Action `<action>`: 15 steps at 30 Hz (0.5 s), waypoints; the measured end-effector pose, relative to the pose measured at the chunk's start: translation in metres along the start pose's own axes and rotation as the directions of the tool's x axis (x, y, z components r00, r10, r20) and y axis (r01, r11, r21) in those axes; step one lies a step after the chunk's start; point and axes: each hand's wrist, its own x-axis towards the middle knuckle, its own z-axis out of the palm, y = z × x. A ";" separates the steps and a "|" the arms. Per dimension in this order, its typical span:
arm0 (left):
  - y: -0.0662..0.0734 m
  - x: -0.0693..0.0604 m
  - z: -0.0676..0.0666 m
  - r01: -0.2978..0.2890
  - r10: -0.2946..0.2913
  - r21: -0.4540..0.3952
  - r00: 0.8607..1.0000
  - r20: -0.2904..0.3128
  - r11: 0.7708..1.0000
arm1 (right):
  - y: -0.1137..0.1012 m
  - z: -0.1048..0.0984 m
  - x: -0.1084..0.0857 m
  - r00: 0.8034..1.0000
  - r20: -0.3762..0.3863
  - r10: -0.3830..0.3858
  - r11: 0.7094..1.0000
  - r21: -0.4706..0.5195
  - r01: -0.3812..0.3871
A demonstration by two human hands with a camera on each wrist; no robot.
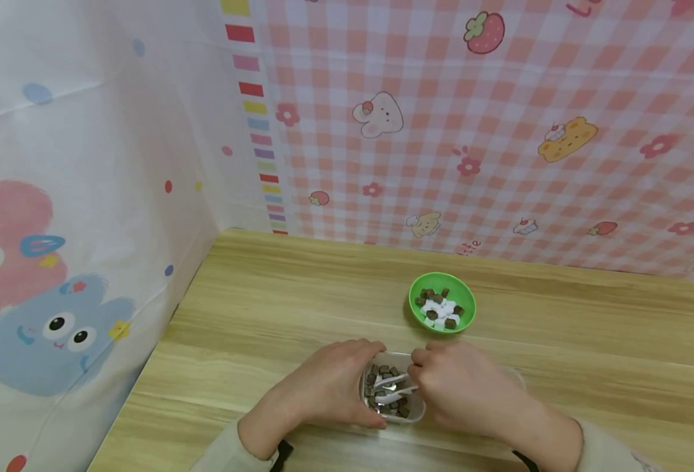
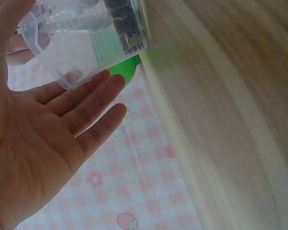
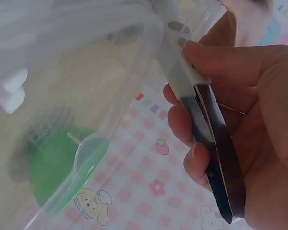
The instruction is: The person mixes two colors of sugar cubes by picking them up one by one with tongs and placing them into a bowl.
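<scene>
A small clear plastic container [image 1: 414, 415] of brown cubes sits on the table. My left hand [image 1: 341, 380] holds its left side between thumb and fingers; in the left wrist view the other fingers stretch out along its wall. Tongs [image 3: 220, 158] with metal handles and white tips are gripped in my right hand [image 1: 464, 387]. Their white arms reach into the container among the brown cubes; whether they pinch one cannot be told. Behind both hands stands a green bowl [image 1: 461, 292] with brown cubes and white cubes in it.
A second clear container [image 3: 146, 52], with white cubes [image 3: 11, 91] showing through it, stands to the right, mostly hidden by my right hand in the head view. The wooden table [image 1: 252, 295] meets a checked cloth [image 1: 335, 157] at the back and a white printed cloth [image 1: 116, 196] on the left.
</scene>
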 end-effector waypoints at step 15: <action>0.000 -0.001 0.000 0.008 -0.008 0.001 1.000 0.007 1.000 | 0.003 0.005 -0.008 0.997 -0.074 0.009 0.999 0.049 -0.005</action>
